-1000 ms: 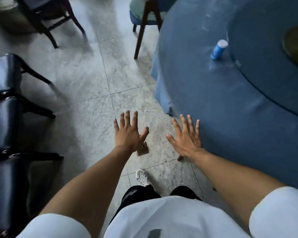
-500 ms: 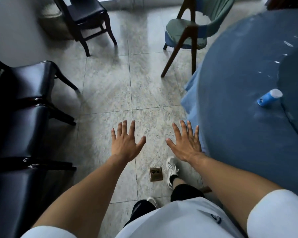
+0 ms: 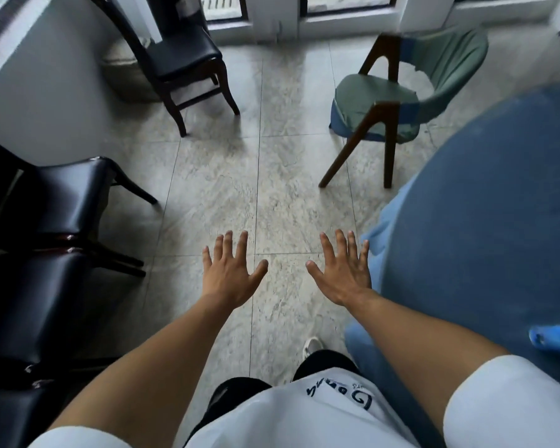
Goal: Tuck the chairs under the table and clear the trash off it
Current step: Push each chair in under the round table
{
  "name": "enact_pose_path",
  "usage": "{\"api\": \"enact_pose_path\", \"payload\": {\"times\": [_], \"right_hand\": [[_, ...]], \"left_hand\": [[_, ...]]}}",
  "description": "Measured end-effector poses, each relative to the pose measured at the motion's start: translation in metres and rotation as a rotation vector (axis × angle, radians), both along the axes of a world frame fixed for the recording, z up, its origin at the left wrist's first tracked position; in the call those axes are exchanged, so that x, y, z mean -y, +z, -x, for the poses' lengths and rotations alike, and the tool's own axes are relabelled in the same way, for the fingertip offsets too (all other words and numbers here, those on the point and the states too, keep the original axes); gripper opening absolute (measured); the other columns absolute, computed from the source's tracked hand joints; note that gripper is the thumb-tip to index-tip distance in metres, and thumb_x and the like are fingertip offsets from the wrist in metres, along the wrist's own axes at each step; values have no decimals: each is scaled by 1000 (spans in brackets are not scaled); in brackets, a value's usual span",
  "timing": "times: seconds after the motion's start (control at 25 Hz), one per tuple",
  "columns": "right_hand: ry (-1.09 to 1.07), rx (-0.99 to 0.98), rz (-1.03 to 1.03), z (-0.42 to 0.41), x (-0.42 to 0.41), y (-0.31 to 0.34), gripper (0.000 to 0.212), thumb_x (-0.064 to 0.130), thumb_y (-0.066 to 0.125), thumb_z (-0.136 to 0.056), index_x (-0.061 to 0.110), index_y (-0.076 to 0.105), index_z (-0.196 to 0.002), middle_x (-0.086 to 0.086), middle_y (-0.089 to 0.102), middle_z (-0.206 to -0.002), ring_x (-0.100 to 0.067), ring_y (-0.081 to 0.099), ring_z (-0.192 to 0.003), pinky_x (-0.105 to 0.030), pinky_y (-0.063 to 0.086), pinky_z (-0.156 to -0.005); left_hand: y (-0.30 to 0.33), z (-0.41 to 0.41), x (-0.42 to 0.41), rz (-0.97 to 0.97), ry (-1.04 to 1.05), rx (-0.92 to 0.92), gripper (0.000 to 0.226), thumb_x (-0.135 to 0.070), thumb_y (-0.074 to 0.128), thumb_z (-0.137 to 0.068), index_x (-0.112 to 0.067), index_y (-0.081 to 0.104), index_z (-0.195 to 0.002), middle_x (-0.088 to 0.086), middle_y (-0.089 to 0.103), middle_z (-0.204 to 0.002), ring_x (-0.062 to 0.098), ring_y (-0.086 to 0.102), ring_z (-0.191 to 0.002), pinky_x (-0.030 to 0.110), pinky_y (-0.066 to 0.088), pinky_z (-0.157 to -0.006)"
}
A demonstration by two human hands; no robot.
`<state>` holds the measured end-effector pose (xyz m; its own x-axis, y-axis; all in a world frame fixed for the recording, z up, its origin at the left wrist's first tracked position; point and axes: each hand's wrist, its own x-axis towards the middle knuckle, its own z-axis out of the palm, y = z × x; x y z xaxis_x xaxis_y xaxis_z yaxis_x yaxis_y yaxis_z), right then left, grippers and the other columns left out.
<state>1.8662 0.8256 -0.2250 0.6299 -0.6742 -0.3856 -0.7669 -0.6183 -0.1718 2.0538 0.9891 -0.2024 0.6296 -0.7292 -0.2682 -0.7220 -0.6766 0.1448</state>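
A round table under a blue cloth [image 3: 485, 227] fills the right side. A blue paper cup [image 3: 553, 339] lies tipped over on it at the right edge of view. A chair with a green seat and wooden legs [image 3: 388, 101] stands pulled away from the table, ahead on the right. My left hand [image 3: 232, 271] and my right hand [image 3: 343, 270] are stretched out over the floor, fingers spread, holding nothing. My right hand is just left of the hanging cloth.
A black wooden chair [image 3: 181, 56] stands ahead on the left near a white wall. A row of black padded seats [image 3: 46, 227] lines the left side. Glass doors [image 3: 272, 8] run along the back. Pale floor tiles [image 3: 256, 176] lie between the seats and the table.
My view has swung up and to the left, so the table and cup slid right and the two far chairs came fully into view. Both hands stay spread and empty.
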Motion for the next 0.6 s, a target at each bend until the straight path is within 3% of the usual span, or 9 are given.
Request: {"api": "enact_pose_path", "payload": {"times": [0.4, 0.6], "right_hand": [[22, -7, 51, -162, 160, 17, 78, 69, 16, -99, 28, -5, -162, -10, -11, -171, -32, -18, -156, -61, -18, -120], [-39, -1, 67, -280, 224, 15, 78, 69, 17, -99, 28, -3, -163, -9, -11, -171, -32, -17, -156, -60, -18, -121]], "left_hand": [[5, -144, 157, 85, 43, -33, 89, -77, 21, -92, -28, 1, -163, 10, 2, -172, 29, -3, -158, 55, -1, -126], [-5, -267, 227, 104, 11, -78, 95, -80, 12, -85, -28, 2, -163, 10, 2, -172, 28, -4, -158, 54, -3, -126]]}}
